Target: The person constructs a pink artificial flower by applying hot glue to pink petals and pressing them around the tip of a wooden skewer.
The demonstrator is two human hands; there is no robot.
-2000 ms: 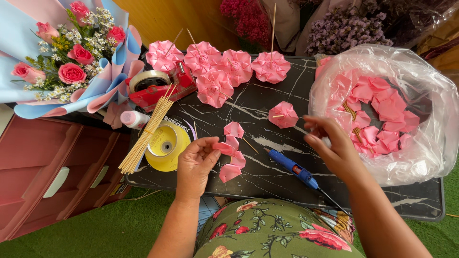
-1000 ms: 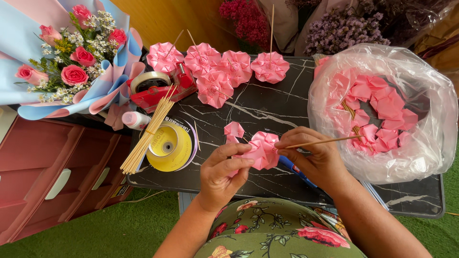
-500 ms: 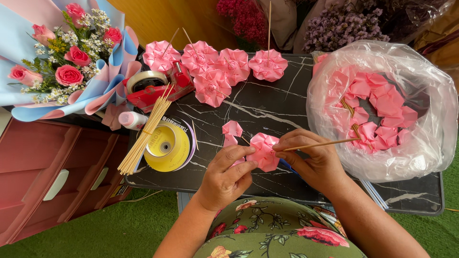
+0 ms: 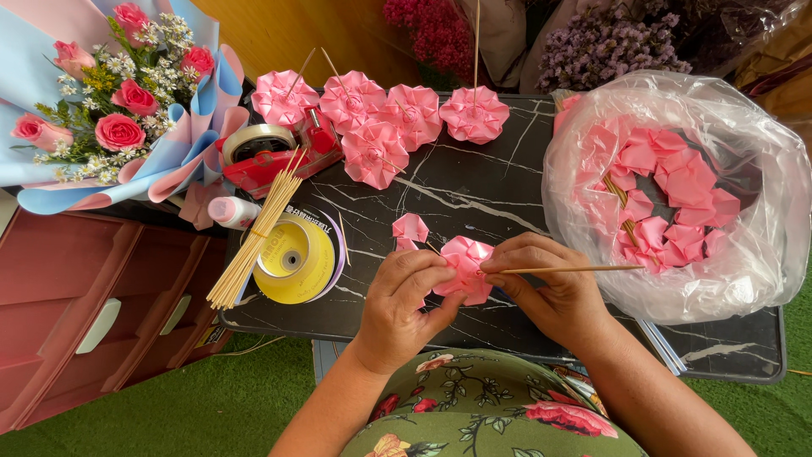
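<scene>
Two bare hands meet over the near edge of a black marbled tabletop (image 4: 507, 182), both closed on one piece of work. Left hand (image 4: 406, 296): fingers curled, thumb and forefinger pinched on a pink folded paper flower (image 4: 463, 267), which it grips from the left side. Right hand (image 4: 550, 292): fingers bent in a narrow pinch around a thin wooden skewer (image 4: 567, 270), which lies almost level, its inner end at the flower and its free end pointing right, over the rim of a clear plastic bag (image 4: 761, 254). The bag lies open on the right of the tabletop and holds many loose pink paper petals (image 4: 668, 203). One loose pink petal (image 4: 410, 227) lies on the tabletop just beyond the left hand. Five finished pink paper flowers (image 4: 397, 114), some with skewers standing from them, lie in a cluster along the far edge. Left of the hands, a bundle of skewers (image 4: 254, 237) rests slantwise across a yellow ribbon spool (image 4: 292, 258); a red tape dispenser (image 4: 271, 156) sits beyond it. A rose bouquet (image 4: 118, 110) in blue and pink wrap fills the upper left corner.
</scene>
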